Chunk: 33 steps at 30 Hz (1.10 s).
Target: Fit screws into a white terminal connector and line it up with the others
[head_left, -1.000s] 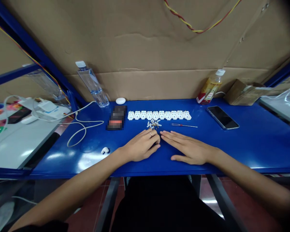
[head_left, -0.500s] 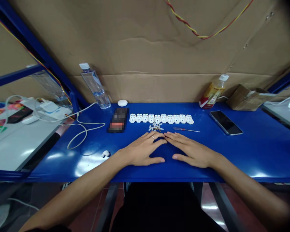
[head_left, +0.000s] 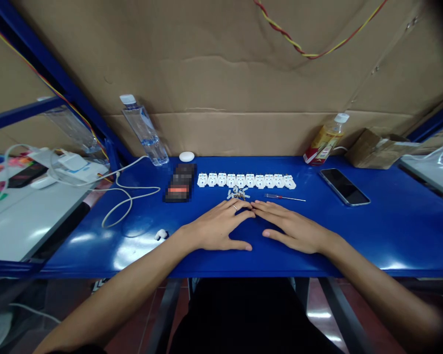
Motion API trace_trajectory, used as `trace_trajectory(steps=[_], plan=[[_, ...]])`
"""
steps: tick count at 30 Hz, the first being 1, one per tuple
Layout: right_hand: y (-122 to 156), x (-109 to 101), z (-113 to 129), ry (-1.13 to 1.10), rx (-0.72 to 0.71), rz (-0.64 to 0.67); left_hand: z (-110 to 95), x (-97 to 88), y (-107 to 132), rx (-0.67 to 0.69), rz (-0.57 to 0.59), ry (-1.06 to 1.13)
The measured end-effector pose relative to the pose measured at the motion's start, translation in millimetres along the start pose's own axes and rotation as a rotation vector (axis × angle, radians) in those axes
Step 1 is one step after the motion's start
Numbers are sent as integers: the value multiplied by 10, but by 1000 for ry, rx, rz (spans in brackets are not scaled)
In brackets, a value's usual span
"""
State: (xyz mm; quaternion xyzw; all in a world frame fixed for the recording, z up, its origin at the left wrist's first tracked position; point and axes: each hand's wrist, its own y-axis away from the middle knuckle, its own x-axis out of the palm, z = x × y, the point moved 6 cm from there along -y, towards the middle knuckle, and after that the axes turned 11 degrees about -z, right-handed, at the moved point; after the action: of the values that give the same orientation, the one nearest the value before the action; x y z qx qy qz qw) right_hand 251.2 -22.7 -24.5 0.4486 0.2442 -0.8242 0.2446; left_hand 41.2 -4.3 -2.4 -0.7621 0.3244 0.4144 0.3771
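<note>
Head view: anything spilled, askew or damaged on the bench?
Nothing damaged or spilled. The white plugs sit in a neat row, the small parts heaped before them. One earbud lies loose, apart from its case. Both hands rest flat, empty.

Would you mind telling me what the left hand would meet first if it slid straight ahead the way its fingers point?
Probably the small pile of screws and clips just beyond the left hand, then the row of white plug parts; depth is hard to judge.
</note>
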Motion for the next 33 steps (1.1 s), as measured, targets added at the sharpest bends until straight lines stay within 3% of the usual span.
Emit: trace_trajectory(steps=[33], plan=[[-10,-26,26,-19,-2,-27,30,-38,10,8,-21,21]])
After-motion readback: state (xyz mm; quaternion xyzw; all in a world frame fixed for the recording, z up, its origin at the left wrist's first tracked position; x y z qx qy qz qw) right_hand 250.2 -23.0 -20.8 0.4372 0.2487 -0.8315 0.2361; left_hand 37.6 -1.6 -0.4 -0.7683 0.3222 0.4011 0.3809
